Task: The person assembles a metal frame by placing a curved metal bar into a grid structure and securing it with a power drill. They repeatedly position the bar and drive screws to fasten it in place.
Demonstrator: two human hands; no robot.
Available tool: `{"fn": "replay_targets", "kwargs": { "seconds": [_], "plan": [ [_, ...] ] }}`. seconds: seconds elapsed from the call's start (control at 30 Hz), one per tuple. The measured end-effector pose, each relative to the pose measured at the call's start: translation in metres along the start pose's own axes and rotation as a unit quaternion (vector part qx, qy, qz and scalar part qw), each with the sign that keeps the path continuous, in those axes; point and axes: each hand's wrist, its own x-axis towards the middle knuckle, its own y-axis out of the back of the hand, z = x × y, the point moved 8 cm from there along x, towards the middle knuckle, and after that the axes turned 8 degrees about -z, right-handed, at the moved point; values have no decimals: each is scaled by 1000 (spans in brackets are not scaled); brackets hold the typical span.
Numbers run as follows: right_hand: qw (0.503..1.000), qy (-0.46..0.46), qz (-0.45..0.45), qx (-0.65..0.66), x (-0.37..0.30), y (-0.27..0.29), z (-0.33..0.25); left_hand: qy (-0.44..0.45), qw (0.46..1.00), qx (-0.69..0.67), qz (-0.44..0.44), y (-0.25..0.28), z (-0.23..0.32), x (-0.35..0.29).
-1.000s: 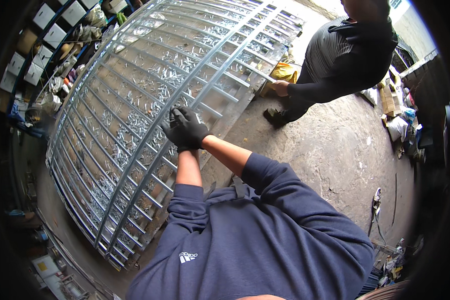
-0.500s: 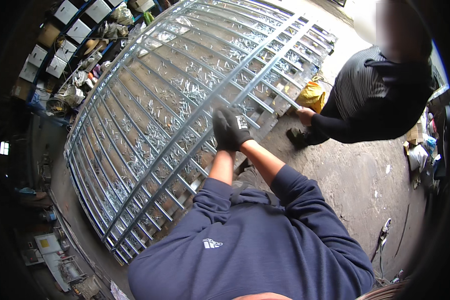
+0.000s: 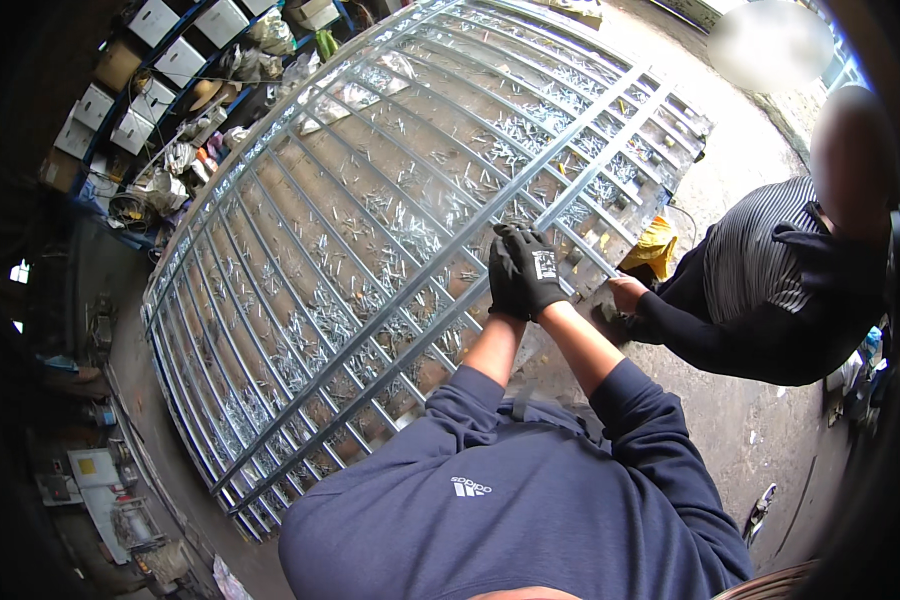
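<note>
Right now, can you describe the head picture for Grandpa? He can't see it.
Gloved left hand and right hand close together over a big metal grille; whether they touch it is unclear. Small metal pieces show scattered through its gaps. To the right, another person's hand holds the end of a bar.

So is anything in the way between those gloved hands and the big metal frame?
Nothing visible, besides the dark gloves themselves. The left hand and right hand, close together, overlap the metal frame in this view; whether they touch it, I can't tell.
</note>
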Motion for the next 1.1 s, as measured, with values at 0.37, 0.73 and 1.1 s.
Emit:
{"fn": "replay_targets", "kwargs": {
  "seconds": [0.37,0.73,1.1],
  "plan": [
    [997,62,30,-20,8,13,2,-44,993,95,-44,-44,-15,9],
    [995,39,73,-54,24,44,51,-164,780,-604,-8,11,-38,69],
    [987,84,135,-29,3,157,144,8,984,13,179,110,-125,104]
  ]
}}
